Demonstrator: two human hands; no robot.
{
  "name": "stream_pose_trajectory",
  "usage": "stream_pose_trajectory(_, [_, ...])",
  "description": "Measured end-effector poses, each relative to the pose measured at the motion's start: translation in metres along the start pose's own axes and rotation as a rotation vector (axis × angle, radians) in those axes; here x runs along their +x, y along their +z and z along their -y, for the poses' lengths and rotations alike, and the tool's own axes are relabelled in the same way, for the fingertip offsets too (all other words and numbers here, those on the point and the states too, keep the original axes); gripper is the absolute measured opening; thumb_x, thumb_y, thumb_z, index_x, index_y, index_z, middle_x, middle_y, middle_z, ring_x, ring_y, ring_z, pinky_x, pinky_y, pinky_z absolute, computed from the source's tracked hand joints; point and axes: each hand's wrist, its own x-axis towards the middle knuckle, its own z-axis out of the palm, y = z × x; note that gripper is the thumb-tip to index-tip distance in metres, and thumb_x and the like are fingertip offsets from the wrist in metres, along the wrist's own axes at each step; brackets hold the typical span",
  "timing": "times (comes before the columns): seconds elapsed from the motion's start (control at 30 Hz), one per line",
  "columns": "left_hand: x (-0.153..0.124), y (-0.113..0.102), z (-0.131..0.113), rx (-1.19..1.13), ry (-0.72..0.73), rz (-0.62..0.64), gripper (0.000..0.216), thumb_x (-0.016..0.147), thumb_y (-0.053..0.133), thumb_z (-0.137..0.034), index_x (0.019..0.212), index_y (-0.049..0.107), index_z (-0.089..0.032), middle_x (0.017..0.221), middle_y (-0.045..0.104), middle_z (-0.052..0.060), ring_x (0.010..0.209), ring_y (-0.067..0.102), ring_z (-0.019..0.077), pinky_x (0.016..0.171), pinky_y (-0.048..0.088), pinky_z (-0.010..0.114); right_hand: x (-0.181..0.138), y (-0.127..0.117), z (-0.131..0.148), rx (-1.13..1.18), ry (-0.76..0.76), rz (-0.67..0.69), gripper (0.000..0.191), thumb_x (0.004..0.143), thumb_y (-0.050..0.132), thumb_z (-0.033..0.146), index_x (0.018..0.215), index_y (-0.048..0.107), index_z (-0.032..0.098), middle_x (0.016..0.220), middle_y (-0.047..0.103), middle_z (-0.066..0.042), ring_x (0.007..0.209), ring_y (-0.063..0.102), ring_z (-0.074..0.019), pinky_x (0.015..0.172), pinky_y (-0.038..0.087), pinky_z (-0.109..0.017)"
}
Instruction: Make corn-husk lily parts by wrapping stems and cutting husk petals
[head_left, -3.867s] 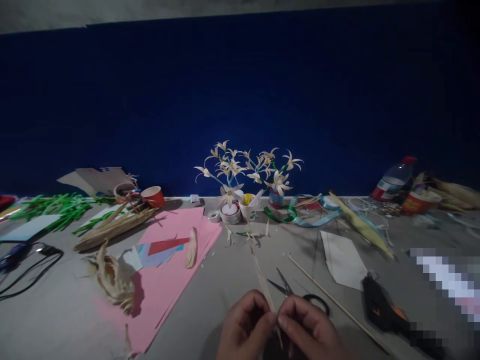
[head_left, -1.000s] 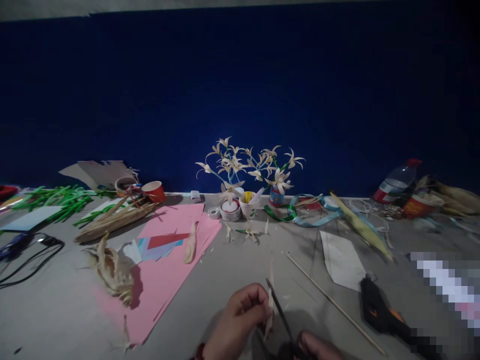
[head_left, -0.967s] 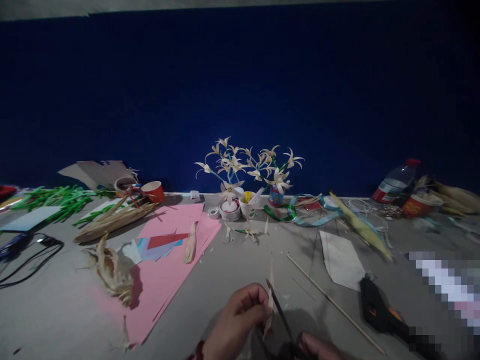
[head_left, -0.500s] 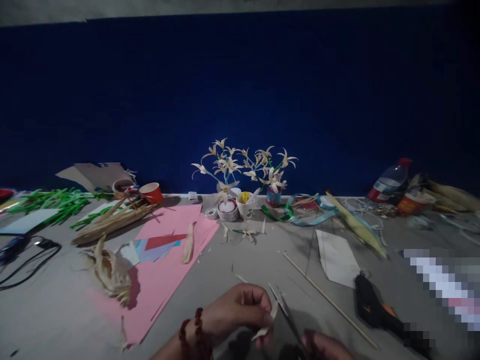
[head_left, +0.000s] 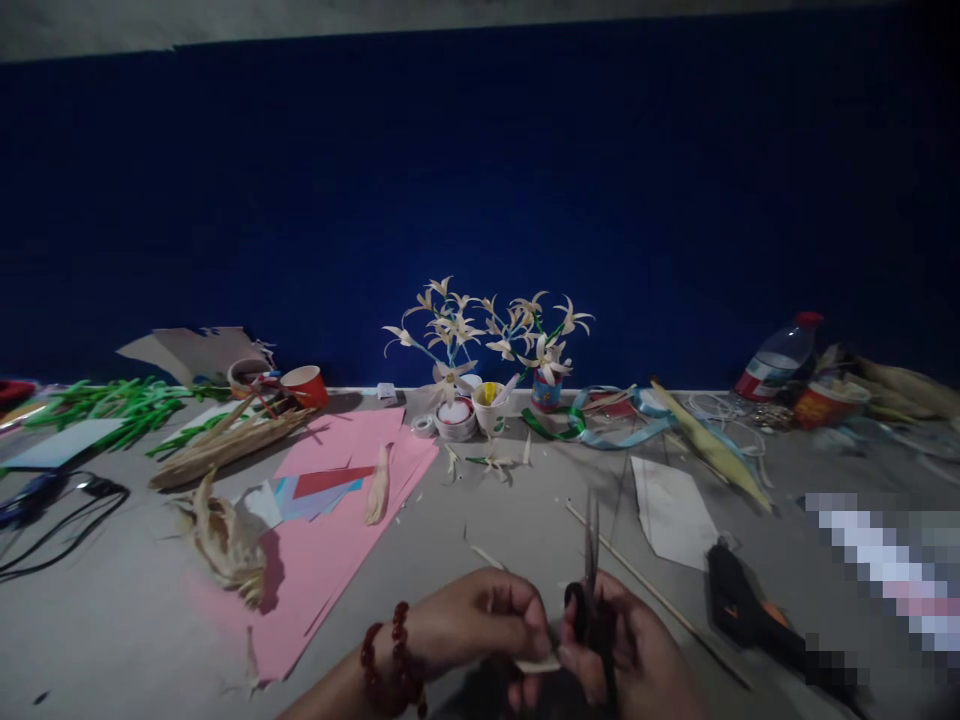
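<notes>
At the bottom centre my left hand [head_left: 480, 625], with red bead bracelets at the wrist, pinches a small pale strip of corn husk [head_left: 538, 665]. Close on its right, my right hand [head_left: 641, 640] is closed around a pair of black-handled scissors [head_left: 592, 545]. The scissor blades point up and away from me, nearly together. My right fingertips are near the free end of the strip; whether they touch it I cannot tell. A thin husk sliver [head_left: 487, 556] lies just beyond my left hand.
A wooden stick [head_left: 660, 595] and a black glue gun [head_left: 757, 610] lie to the right. Pink paper [head_left: 322, 570] and dried husks [head_left: 225, 540] are at left. Husk flowers [head_left: 454, 330] stand at the back beside a paper cup [head_left: 491, 408], near blue ribbon [head_left: 622, 438] and a plastic bottle [head_left: 780, 360].
My right hand has come up into view beside my left hand. The scissors have turned from slanting toward the husk strip to pointing upward, away from it. My left hand stays almost in place.
</notes>
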Motion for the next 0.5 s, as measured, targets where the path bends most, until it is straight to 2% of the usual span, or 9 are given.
stream_pose_trajectory(0.07, [-0.001, 0.004, 0.007, -0.049, 0.115, -0.111, 0.047, 0.071, 0.065, -0.063, 0.071, 0.06, -0.016, 0.063, 0.062, 0.001, 0.052, 0.057, 0.0127, 0.056, 0.044, 0.026, 0.0, 0.001, -0.003, 0.048, -0.027, -0.085, 0.02, 0.058, 0.077, 0.022, 0.068, 0.06, 0.02, 0.062, 0.064, 0.004, 0.061, 0.06, -0.0143, 0.056, 0.046, -0.021])
stream_pose_trajectory(0.13, [0.0, 0.01, 0.018, -0.073, 0.237, -0.204, 0.057, 0.07, 0.059, -0.072, 0.078, 0.058, -0.016, 0.073, 0.063, 0.002, 0.06, 0.057, 0.0134, 0.063, 0.044, 0.027, 0.001, 0.003, -0.005, 0.092, -0.044, -0.151, 0.022, 0.059, 0.08, 0.027, 0.069, 0.061, 0.021, 0.064, 0.064, 0.004, 0.061, 0.061, -0.0147, 0.057, 0.048, -0.022])
stream_pose_trajectory(0.23, [0.004, 0.021, 0.036, -0.012, 0.399, -0.337, 0.046, 0.071, 0.071, -0.059, 0.08, 0.058, -0.015, 0.069, 0.062, 0.002, 0.064, 0.055, 0.014, 0.064, 0.04, 0.026, 0.002, 0.007, -0.006, 0.12, -0.048, -0.173, 0.025, 0.061, 0.082, 0.035, 0.07, 0.062, 0.022, 0.065, 0.064, 0.003, 0.061, 0.06, -0.0147, 0.058, 0.05, -0.021])
stream_pose_trajectory(0.3, [0.006, 0.028, 0.042, 0.039, 0.459, -0.435, 0.038, 0.078, 0.067, -0.052, 0.074, 0.059, -0.015, 0.065, 0.059, 0.002, 0.063, 0.052, 0.0142, 0.062, 0.038, 0.026, 0.003, 0.007, -0.007, 0.12, -0.031, -0.162, 0.028, 0.062, 0.082, 0.04, 0.07, 0.063, 0.022, 0.067, 0.066, 0.002, 0.063, 0.063, -0.016, 0.06, 0.053, -0.022])
stream_pose_trajectory(0.4, [0.006, 0.033, 0.036, 0.074, 0.49, -0.523, 0.037, 0.081, 0.064, -0.05, 0.069, 0.059, -0.016, 0.062, 0.057, 0.002, 0.063, 0.051, 0.0148, 0.062, 0.038, 0.026, 0.002, -0.001, -0.01, 0.086, 0.021, -0.155, 0.034, 0.058, 0.084, 0.045, 0.076, 0.067, 0.022, 0.071, 0.071, -0.001, 0.065, 0.067, -0.0188, 0.058, 0.054, -0.023])
stream_pose_trajectory(0.5, [-0.001, 0.032, 0.02, 0.078, 0.489, -0.556, 0.031, 0.081, 0.066, -0.043, 0.067, 0.057, -0.017, 0.065, 0.057, 0.001, 0.065, 0.052, 0.0151, 0.065, 0.039, 0.026, -0.007, -0.016, -0.017, 0.082, 0.116, -0.135, 0.045, 0.053, 0.084, 0.054, 0.082, 0.07, 0.023, 0.076, 0.075, -0.005, 0.066, 0.069, -0.0223, 0.057, 0.055, -0.027])
